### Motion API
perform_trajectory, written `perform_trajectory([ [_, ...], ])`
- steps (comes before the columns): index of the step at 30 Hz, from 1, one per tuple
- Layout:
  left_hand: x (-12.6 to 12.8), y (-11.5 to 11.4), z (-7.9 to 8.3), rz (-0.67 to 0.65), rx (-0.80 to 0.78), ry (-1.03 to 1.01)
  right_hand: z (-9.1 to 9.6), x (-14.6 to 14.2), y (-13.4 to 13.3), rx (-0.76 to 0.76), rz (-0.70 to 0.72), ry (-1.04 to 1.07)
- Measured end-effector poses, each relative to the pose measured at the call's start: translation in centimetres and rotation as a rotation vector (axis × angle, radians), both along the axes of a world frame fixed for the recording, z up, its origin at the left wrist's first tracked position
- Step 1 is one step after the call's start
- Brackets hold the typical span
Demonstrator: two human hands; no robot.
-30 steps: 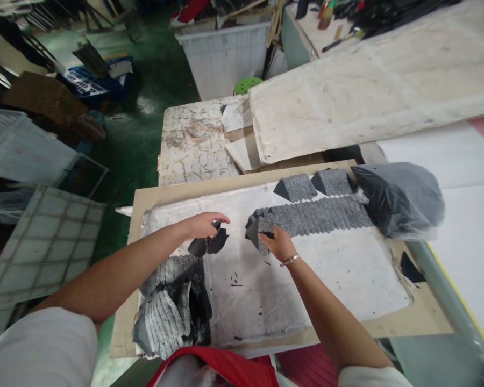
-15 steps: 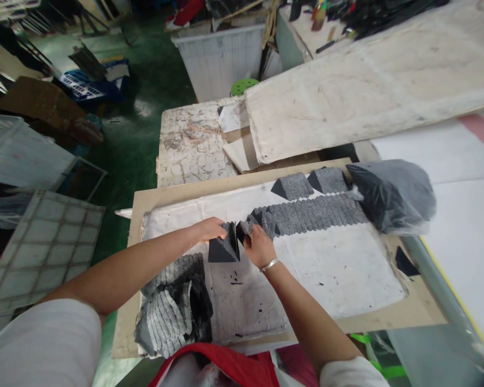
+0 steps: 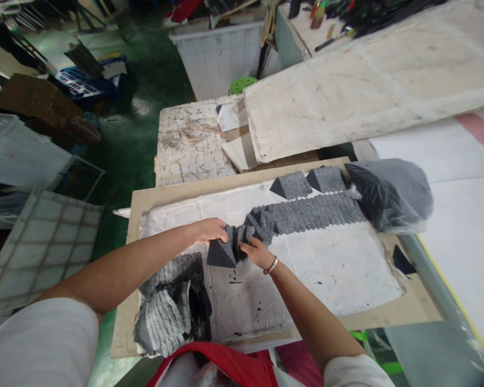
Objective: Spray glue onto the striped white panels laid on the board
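Note:
My left hand [image 3: 213, 230] grips a folded grey fabric piece [image 3: 221, 253] with a dark pointed end, thumb on its top. Against the right side of that piece, my right hand [image 3: 260, 253] pinches the edge of more grey knit fabric [image 3: 244, 234]; how many layers lie there, I cannot tell. Just beyond my right hand begins a long row of overlapping grey ribbed fabric pieces [image 3: 318, 213], its near end fanned into dark triangles. Two similar pieces, a left one [image 3: 293, 185] and a right one [image 3: 328, 179], lie behind the row.
A heap of grey ribbed fabric [image 3: 167, 317] sits at the white padded board's [image 3: 326, 274] left front. A dark plastic-wrapped bundle [image 3: 391, 193] rests at its right end. Behind stand a long pale padded board [image 3: 347, 86] and a white bin [image 3: 220, 59].
My right hand has turned and shifted slightly down. The fabric by its fingers now sits against the left-hand piece, where a gap showed before. My left hand has barely moved.

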State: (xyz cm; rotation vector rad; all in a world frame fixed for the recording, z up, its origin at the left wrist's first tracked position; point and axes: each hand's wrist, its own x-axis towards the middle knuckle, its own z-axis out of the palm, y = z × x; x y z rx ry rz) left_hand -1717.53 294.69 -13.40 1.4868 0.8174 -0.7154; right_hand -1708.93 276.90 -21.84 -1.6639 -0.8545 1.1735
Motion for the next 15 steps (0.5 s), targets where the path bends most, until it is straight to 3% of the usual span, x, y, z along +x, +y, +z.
perform_trajectory([
  [4,0.1,0.2,0.6,-0.013,-0.048,0.01,0.0,0.0,-0.1,0.013,-0.077,0.038],
  [9,0.2,0.7,1.8,-0.061,0.003,-0.017,0.6,-0.6,0.3,0.001,-0.028,0.063],
  [12,-0.4,1.7,2.7,-0.191,0.026,-0.101,1.0,-0.2,0.5,-0.066,-0.029,-0.019],
  [15,-1.1,2.9,3.6,-0.309,-0.09,-0.167,1.0,1.7,0.7,-0.193,-0.077,-0.18],
])
